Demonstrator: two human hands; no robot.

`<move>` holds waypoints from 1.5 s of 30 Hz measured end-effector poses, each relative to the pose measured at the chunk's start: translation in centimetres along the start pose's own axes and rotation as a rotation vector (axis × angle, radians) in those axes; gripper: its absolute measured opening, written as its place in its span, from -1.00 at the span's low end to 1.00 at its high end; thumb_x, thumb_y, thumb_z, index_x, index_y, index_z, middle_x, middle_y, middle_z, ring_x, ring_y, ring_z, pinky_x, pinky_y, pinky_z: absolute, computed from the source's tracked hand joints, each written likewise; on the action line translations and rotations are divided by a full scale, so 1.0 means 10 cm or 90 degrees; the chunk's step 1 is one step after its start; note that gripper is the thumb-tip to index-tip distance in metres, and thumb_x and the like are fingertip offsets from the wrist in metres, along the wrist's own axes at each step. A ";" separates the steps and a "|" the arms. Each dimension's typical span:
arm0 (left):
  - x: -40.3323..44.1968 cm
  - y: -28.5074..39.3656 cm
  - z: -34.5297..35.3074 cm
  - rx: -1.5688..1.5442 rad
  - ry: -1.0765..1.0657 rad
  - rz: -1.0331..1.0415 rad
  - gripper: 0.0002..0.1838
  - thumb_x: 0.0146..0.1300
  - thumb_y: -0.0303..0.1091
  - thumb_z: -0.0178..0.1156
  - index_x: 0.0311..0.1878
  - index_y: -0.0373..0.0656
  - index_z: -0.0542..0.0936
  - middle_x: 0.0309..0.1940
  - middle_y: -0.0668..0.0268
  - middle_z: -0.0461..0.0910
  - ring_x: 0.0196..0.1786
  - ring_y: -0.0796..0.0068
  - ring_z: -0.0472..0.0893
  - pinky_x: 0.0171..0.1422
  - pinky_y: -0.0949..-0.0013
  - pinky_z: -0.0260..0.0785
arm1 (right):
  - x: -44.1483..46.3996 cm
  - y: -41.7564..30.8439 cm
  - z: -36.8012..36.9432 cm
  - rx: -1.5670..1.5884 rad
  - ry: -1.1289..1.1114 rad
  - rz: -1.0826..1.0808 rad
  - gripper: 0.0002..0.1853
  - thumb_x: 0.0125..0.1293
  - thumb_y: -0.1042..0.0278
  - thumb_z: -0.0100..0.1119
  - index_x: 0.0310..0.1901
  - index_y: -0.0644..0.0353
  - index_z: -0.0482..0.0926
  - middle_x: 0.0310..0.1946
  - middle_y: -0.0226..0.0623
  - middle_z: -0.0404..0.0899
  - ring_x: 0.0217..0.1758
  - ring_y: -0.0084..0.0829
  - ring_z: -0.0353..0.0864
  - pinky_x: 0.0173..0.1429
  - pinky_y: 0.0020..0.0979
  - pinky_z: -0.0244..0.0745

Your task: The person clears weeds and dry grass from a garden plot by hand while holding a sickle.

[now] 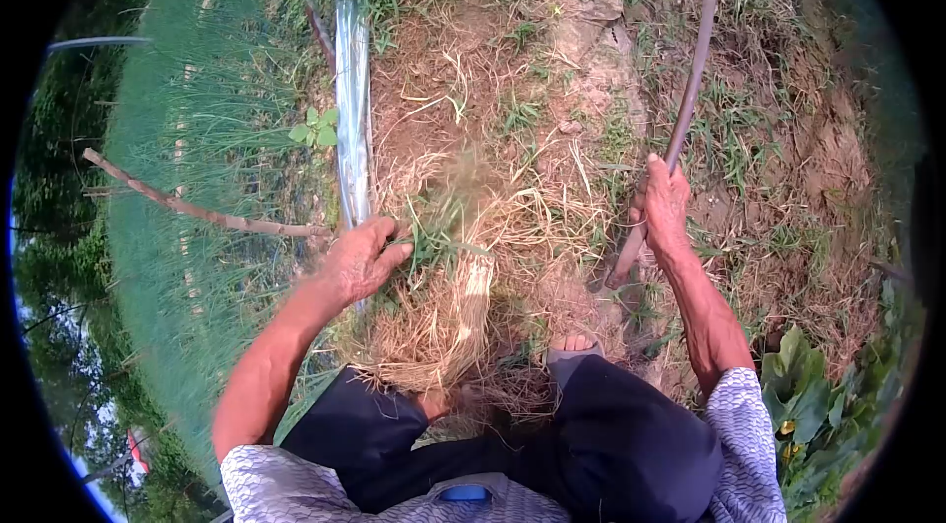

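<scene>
My right hand (pixel 662 200) is wrapped round the wooden handle of a sickle (pixel 696 70). The tool points away from me, its curved blade at the top of the view, bent to the left. My left hand (pixel 361 260) is closed, with green grass blades (pixel 426 239) showing at its fingertips; how many are in its grip is hidden. Just right of this hand a patch of grass is smeared by motion. A bundle of dry straw (pixel 471 301) lies between my hands, close to my feet.
A net fence (pixel 212 149) runs along the left, with a bent branch (pixel 222 219) sticking out. Beside it stands a post wrapped in clear plastic (pixel 351 99). Dry, weedy soil (pixel 581 80) stretches ahead. Broad-leaved plants (pixel 803 375) grow at the lower right.
</scene>
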State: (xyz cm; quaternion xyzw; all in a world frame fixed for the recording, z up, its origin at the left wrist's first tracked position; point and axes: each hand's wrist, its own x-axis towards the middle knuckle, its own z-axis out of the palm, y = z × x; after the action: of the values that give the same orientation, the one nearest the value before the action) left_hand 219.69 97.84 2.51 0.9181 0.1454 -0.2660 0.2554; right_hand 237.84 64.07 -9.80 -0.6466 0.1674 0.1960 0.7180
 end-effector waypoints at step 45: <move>-0.94 -0.12 0.17 0.004 -0.136 0.001 -0.47 0.27 -0.30 0.20 0.29 -0.20 0.36 0.21 0.03 0.38 0.30 0.06 0.40 0.41 0.14 0.25 | -0.70 0.15 -0.48 -0.314 -0.193 0.018 -0.69 0.37 0.06 0.11 -0.29 0.16 0.38 -0.61 -0.59 0.26 -0.62 -0.67 0.25 -0.58 -0.52 0.17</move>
State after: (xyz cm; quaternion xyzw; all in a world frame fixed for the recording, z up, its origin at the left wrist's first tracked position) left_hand 210.83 96.68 6.05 0.8855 0.1161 -0.3623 0.2667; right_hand 231.08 58.95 -8.18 -0.7626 0.0149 0.3351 0.5531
